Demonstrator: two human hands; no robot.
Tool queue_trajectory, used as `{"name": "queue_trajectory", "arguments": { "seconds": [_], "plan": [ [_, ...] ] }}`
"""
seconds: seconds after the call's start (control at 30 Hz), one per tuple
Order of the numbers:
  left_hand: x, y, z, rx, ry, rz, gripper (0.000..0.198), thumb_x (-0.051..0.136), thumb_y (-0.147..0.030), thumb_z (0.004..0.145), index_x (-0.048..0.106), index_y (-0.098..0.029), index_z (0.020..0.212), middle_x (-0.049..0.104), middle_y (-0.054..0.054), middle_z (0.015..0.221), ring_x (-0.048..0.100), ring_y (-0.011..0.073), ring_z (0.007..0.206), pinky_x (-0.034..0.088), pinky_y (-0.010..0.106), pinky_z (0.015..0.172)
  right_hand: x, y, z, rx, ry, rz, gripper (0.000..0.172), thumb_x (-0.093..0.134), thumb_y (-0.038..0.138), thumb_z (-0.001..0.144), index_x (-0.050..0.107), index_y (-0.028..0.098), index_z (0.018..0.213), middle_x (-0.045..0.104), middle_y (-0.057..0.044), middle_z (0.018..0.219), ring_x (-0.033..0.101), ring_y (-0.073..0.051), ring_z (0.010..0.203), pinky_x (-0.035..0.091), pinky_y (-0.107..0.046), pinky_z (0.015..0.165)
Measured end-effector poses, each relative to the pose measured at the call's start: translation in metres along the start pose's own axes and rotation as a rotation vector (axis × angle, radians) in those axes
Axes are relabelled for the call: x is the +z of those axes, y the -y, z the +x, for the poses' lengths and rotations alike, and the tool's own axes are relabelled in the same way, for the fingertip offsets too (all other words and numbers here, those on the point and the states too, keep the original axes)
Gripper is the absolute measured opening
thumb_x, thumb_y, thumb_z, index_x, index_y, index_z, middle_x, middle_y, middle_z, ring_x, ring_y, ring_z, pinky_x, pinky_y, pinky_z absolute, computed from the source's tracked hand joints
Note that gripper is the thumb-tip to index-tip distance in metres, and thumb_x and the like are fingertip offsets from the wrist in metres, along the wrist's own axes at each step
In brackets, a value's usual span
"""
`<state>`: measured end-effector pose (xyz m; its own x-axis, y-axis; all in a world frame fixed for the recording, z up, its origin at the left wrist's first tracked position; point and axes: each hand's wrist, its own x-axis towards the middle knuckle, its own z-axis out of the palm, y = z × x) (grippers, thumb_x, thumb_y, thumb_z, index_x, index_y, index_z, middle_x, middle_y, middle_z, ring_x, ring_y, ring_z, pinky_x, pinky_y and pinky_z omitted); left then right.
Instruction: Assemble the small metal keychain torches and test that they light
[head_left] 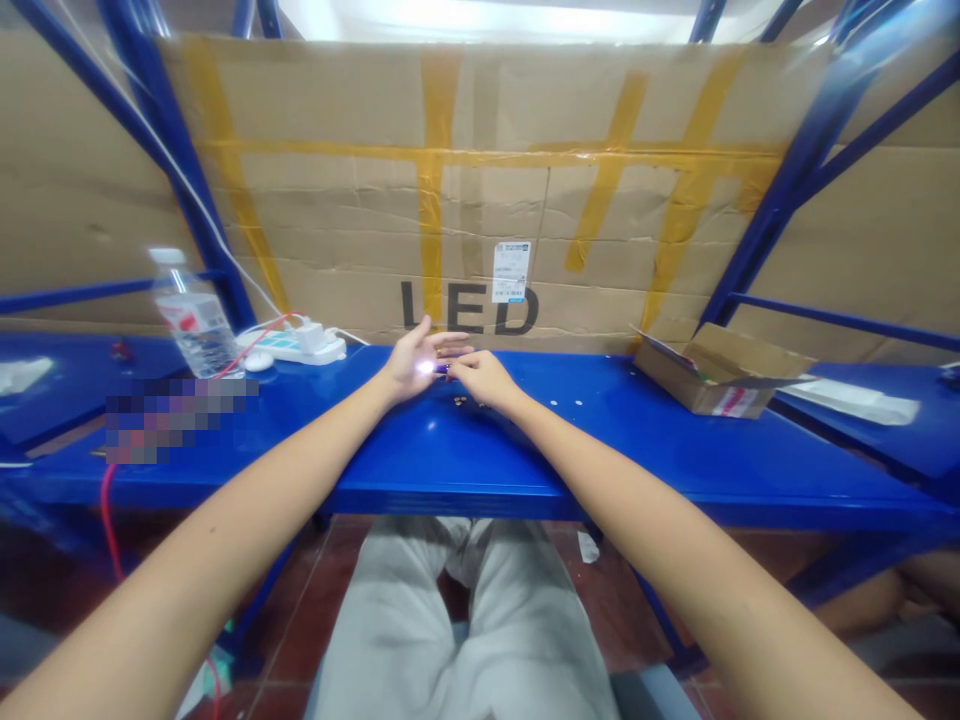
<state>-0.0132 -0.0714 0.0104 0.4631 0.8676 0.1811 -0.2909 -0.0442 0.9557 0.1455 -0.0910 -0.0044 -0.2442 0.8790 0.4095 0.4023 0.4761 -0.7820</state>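
Observation:
My right hand [486, 380] pinches a small purple flashlight [442, 369], which is lit and points to the left. Its bright white spot falls on the palm of my left hand [407, 362]. That hand is open, its fingers stretched out to the right behind the flashlight. Both hands are just above the blue table [450, 455]. Several tiny metallic parts [460, 401] lie on the tabletop just below my right hand, partly hidden by it. Two small white discs [566, 403] lie farther right.
An open cardboard box [724, 375] stands at the right. At the left are a water bottle [196, 320], a white power strip [307, 342] and a red cable [110, 520], partly behind a pixelated patch. A large cardboard panel [360, 220] closes off the back.

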Motion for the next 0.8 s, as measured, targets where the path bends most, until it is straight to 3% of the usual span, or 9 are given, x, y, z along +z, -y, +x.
{"name": "queue_trajectory", "arguments": {
  "seconds": [0.27, 0.8],
  "plan": [
    [-0.0039, 0.0008, 0.0008, -0.005, -0.019, -0.013, 0.076, 0.034, -0.069, 0.093, 0.065, -0.007, 0.123, 0.07, 0.024, 0.115, 0.068, 0.0332, 0.101, 0.051, 0.039, 0.078, 0.0009, 0.0041, -0.0032, 0.035, 0.055, -0.008, 0.023, 0.053, 0.017, 0.075, 0.069, 0.016, 0.059, 0.06, 0.0, 0.055, 0.051, -0.014, 0.053, 0.037, -0.026, 0.054],
    [-0.0065, 0.0016, 0.0016, -0.018, 0.0, 0.004, 0.076, 0.033, -0.071, 0.092, 0.069, -0.009, 0.118, 0.07, 0.022, 0.116, 0.068, 0.0306, 0.099, 0.049, 0.034, 0.072, 0.0003, 0.0019, -0.0027, -0.03, 0.029, 0.002, 0.023, 0.056, 0.019, 0.074, 0.068, 0.016, 0.055, 0.064, -0.002, 0.062, 0.055, -0.015, 0.063, 0.041, -0.026, 0.063]
  ]
}}
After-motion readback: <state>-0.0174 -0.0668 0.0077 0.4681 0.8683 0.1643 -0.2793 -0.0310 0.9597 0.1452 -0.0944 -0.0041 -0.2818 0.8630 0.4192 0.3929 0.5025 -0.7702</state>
